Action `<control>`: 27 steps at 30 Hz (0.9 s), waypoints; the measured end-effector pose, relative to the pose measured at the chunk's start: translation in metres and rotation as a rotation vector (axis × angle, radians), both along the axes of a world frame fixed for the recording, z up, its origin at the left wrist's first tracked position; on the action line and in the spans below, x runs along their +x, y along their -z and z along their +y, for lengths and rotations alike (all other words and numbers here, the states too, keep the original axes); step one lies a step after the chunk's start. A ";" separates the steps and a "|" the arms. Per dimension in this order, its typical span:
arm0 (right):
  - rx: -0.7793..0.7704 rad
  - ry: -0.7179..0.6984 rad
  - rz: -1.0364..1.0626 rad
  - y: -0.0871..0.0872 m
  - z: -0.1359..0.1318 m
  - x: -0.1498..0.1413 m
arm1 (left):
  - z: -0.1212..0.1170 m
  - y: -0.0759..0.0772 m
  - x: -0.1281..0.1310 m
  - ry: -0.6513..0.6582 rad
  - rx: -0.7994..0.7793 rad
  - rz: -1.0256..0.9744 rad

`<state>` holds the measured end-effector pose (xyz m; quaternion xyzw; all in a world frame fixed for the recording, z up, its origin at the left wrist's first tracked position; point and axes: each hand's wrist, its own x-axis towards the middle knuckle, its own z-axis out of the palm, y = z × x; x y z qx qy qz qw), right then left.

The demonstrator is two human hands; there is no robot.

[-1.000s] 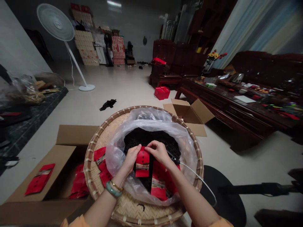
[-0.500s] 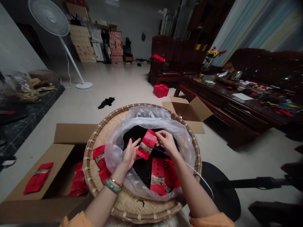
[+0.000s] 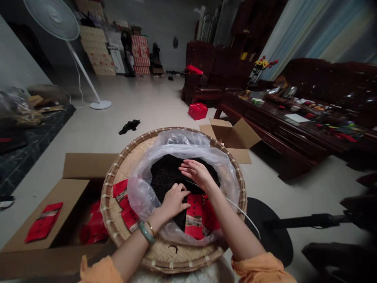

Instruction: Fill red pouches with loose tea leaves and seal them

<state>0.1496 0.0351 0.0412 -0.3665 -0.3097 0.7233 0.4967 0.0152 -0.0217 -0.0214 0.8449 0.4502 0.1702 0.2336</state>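
Observation:
My left hand [image 3: 176,199] is over the dark loose leaves [image 3: 163,177] inside a clear plastic bag [image 3: 138,177]. Its fingers are apart, and the thumb reaches the left edge of a red packet [image 3: 194,216] lying in the bag. My right hand [image 3: 196,173] hovers just above the leaves with fingers stretched out and nothing held. Under my right forearm, another red packet [image 3: 209,212] is partly hidden. The bag sits in a round woven bamboo tray [image 3: 159,261], where several red packets [image 3: 129,216] lie on the left.
An open carton [image 3: 72,208] at left holds red packets, with one red packet [image 3: 44,222] on its flap. Beyond the tray are another open carton [image 3: 232,137] and a red box [image 3: 198,111]. A black round stand base [image 3: 273,239] is on the right, a white fan [image 3: 100,104] behind.
The red packet that was between my hands is no longer in them. My left hand has moved right and down towards the packet in the bag; my right fingers have opened out.

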 end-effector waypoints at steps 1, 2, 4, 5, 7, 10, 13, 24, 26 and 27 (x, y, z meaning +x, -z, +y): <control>-0.014 0.025 -0.028 0.008 0.000 0.009 | -0.001 0.001 0.001 0.006 0.020 0.045; -0.026 0.045 -0.056 0.015 -0.001 0.017 | -0.001 0.002 0.001 0.014 0.031 0.069; -0.045 0.079 -0.112 0.026 -0.005 0.029 | -0.001 0.003 0.002 0.025 0.042 0.074; -0.049 0.093 -0.143 0.031 -0.008 0.034 | -0.001 0.004 0.002 0.026 0.044 0.063; -0.038 0.110 -0.221 0.040 -0.012 0.041 | -0.004 0.005 0.002 0.023 0.040 0.022; 0.024 0.105 -0.396 0.050 -0.017 0.047 | -0.008 0.004 0.004 -0.006 0.016 -0.051; 0.148 0.019 -0.597 0.053 -0.021 0.048 | -0.008 0.002 0.004 -0.092 -0.063 -0.165; 0.763 -0.133 -1.099 0.060 -0.033 0.033 | 0.024 0.011 -0.015 -0.525 -0.251 -0.651; 0.791 -0.108 -1.135 0.064 -0.033 0.031 | 0.025 0.013 -0.017 -0.526 -0.248 -0.644; 0.799 -0.101 -1.153 0.066 -0.034 0.031 | 0.026 0.013 -0.017 -0.525 -0.248 -0.641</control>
